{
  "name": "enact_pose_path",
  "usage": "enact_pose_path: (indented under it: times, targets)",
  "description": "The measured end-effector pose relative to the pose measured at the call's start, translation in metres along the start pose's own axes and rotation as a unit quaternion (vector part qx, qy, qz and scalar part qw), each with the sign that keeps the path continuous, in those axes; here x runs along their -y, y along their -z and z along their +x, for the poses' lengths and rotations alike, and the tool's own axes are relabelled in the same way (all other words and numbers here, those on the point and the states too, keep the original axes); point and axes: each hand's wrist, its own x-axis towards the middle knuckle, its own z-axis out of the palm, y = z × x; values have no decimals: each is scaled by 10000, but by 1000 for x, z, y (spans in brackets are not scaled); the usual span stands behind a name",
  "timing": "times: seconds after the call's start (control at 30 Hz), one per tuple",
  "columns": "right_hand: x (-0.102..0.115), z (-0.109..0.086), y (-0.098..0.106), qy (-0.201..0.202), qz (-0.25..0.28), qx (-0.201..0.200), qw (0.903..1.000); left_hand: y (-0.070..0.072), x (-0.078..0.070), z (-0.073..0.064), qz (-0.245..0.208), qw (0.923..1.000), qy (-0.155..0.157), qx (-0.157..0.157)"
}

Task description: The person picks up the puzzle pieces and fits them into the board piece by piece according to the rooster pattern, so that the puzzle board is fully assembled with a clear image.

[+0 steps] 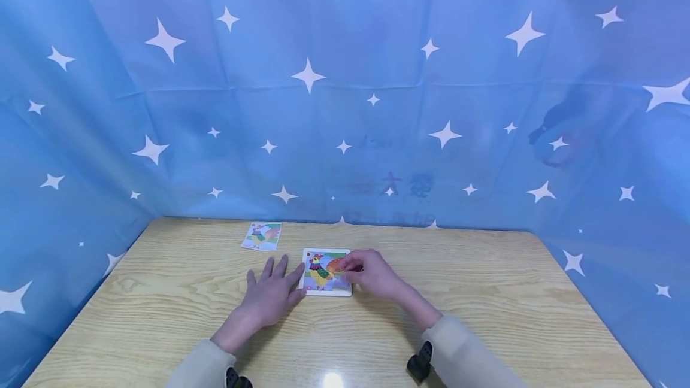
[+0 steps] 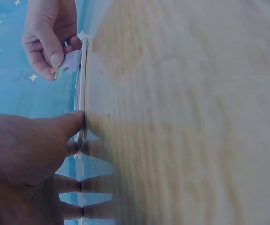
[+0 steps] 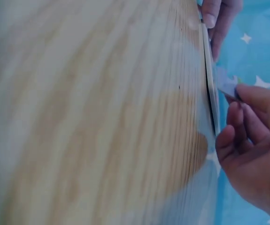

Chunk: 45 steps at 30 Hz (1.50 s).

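A jigsaw puzzle with a colourful rooster picture [image 1: 319,268] lies on the table in a white-rimmed tray. My left hand [image 1: 268,298] rests at the tray's left side, fingers spread and fairly straight. Its thumb [image 2: 71,123] touches the edge of the tray. Over the right part of the puzzle, my right hand [image 1: 374,274] pinches a small puzzle piece [image 3: 227,86] between thumb and fingers. The piece is tilted just above the tray [image 3: 209,70]; whether it touches the puzzle I cannot tell. In the head view the fingers cover much of it.
A paper card [image 1: 262,236] with a matching rooster picture lies flat behind my left hand. The wooden table [image 1: 485,304] extends to both sides. A blue curtain with white stars [image 1: 345,106] hangs along the back edge and around the sides.
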Motion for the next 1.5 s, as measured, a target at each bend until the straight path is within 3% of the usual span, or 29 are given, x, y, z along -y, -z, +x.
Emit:
enact_pose_path:
  times: [0.67,1.3,1.5]
  targets:
    - [1,1,-7,-254,-144,43,9996,0,0,-1,19,10000,-23,-40]
    - [0,3,-11,-128,-690,-52,9975,2,0,1,-15,10000,43,42]
    - [0,3,-12,-86,-805,-34,9967,1,0,0,46,10000,-29,-60]
